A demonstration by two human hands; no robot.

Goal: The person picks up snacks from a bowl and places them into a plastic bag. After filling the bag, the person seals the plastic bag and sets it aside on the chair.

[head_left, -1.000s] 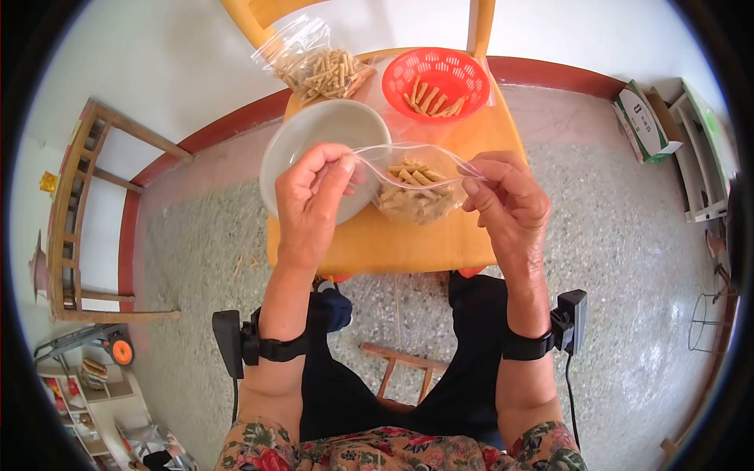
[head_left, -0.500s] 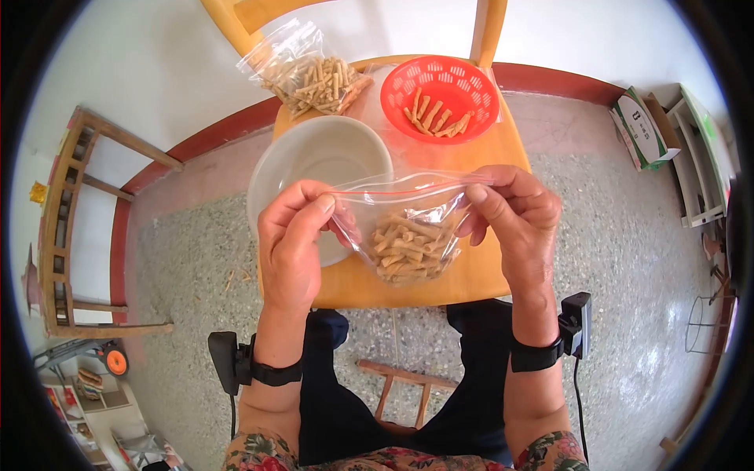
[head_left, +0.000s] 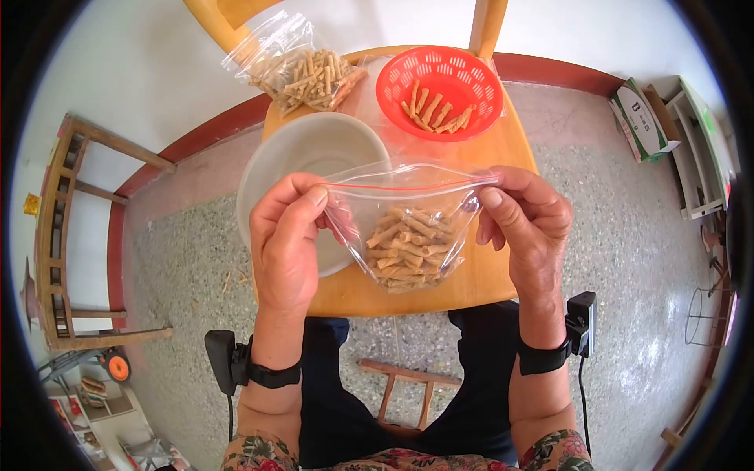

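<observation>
A clear zip-top bag (head_left: 412,247) with a red seal line hangs between my hands, its lower part filled with short tan sticks. My left hand (head_left: 289,228) pinches its left top corner between thumb and fingers. At the right top corner, my right hand (head_left: 526,220) pinches the seal strip the same way. The bag's mouth looks slightly parted above the red line; whether the seal is closed I cannot tell. Behind my left hand stands a pale grey bowl (head_left: 263,161), partly covered by the hand and bag.
On the wooden chair seat (head_left: 503,149), a red perforated basket (head_left: 440,67) holds several tan sticks. Another filled zip-top bag (head_left: 310,78) lies at the back left. A wooden frame (head_left: 59,235) leans at the left wall; a box (head_left: 640,122) stands at the right.
My hands have spread slightly apart, pulling the bag's top edge straighter. Both hands still pinch the same corners, and the view has shifted a little.
</observation>
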